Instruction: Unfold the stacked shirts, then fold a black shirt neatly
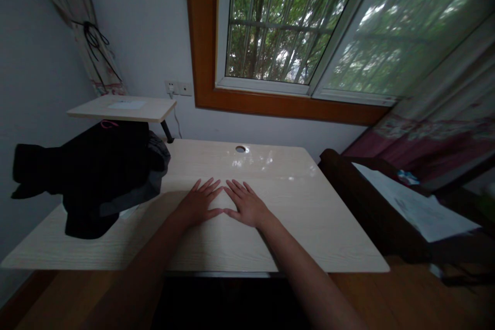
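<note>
Both palms lie flat on the pale wooden desk [309,216], near its middle. My left hand [198,204] has its fingers spread and holds nothing. Beside it, my right hand [246,204] is also spread and holds nothing. The thumb tips and the forefinger tips of the two hands meet or nearly meet, framing a small patch of desktop. To the left of my left hand, a heap of black clothing [112,165] with a grey part lies on the desk.
A small raised shelf [154,110] with a white paper [127,105] stands at the back left, over part of the clothing. A round cable hole [240,149] is near the desk's back edge. At the right stands a dark brown sofa [348,201] with a light cloth or sheet [417,206].
</note>
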Tool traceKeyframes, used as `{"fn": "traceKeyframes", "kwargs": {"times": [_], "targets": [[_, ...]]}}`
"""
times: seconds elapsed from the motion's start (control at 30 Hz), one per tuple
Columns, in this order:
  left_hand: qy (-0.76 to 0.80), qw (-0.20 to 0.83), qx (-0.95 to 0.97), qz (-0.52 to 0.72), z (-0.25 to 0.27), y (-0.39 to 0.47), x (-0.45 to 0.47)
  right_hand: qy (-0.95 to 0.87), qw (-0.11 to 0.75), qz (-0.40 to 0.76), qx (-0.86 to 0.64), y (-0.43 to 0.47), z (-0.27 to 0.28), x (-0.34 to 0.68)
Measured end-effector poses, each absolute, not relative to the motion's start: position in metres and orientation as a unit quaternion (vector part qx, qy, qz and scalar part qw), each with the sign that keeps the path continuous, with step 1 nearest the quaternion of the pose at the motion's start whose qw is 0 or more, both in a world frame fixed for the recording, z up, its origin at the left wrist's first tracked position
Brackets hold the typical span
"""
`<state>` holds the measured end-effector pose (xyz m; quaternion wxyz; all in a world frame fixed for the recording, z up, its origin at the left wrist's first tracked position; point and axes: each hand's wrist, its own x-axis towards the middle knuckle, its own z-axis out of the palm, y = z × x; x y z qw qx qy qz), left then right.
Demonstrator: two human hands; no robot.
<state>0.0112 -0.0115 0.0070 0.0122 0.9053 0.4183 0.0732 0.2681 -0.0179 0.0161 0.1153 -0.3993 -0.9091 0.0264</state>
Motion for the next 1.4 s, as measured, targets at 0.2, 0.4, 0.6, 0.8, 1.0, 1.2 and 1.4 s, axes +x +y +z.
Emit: {"fn": "traceKeyframes", "kwargs": {"times": [0.2,0.4,0.6,0.8,1.0,1.2,1.4], "targets": [[0.42,0.012,0.905,0.069,0.0071,-0.011,0.0114,-0.908,0.114,0.028,-0.402,-0.0185,0.0168,0.2672],[0.422,0.012,0.904,0.063,0.0096,-0.0117,0.0114,-0.909,0.114,0.026,-0.399,-0.0175,0.0143,0.2675],[0.421,0.015,0.905,0.063,0.0094,-0.0112,0.0115,-0.909,0.118,0.024,-0.399,-0.0172,0.0127,0.2681],[0.419,0.015,0.905,0.07,0.0077,-0.0113,0.011,-0.909,0.122,0.023,-0.397,-0.0161,0.0103,0.2682],[0.418,0.014,0.905,0.072,0.008,-0.0109,0.0107,-0.909,0.122,0.024,-0.398,-0.0163,0.011,0.2684],[0.419,0.014,0.905,0.072,0.0072,-0.0108,0.0108,-0.909,0.116,0.028,-0.399,-0.0169,0.0129,0.2679],[0.417,0.014,0.906,0.073,0.0051,-0.0094,0.0104,-0.909,0.115,0.026,-0.401,-0.0156,0.0106,0.2682]]}}
